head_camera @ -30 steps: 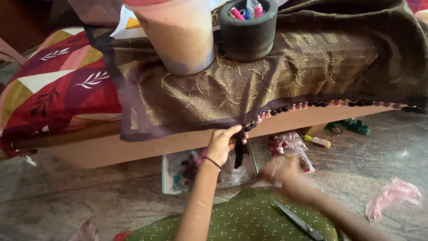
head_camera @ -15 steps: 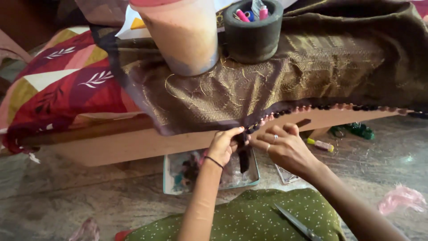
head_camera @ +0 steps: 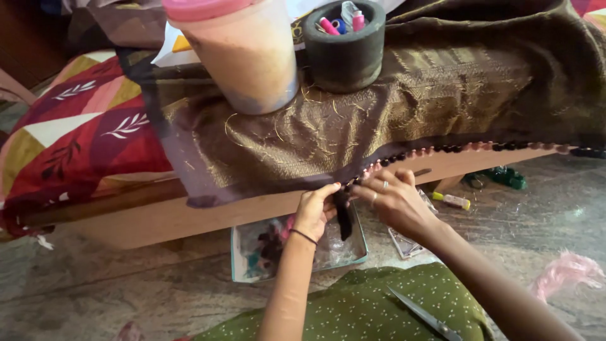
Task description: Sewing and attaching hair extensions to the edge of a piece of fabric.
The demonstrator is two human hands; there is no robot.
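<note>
A brown gold-embroidered cloth (head_camera: 353,120) hangs over the edge of a low wooden bed (head_camera: 189,215), its lower hem trimmed with small pink and black tassels (head_camera: 435,151). My left hand (head_camera: 315,211) pinches that hem where a dark bunch of threads (head_camera: 344,215) hangs down. My right hand (head_camera: 391,199), with rings on its fingers, grips the same hem and threads just to the right, nearly touching the left hand.
A pink-lidded plastic jar (head_camera: 237,53) and a dark round pot of thread spools (head_camera: 344,41) weigh the cloth down. A tray of coloured bits (head_camera: 243,259) lies under the bed edge. Scissors (head_camera: 423,316) rest on my green lap; a pink bag (head_camera: 565,271) lies at right.
My right hand rose from the floor near the tray to the cloth hem and now works beside the left hand. The left hand stayed at the hem.
</note>
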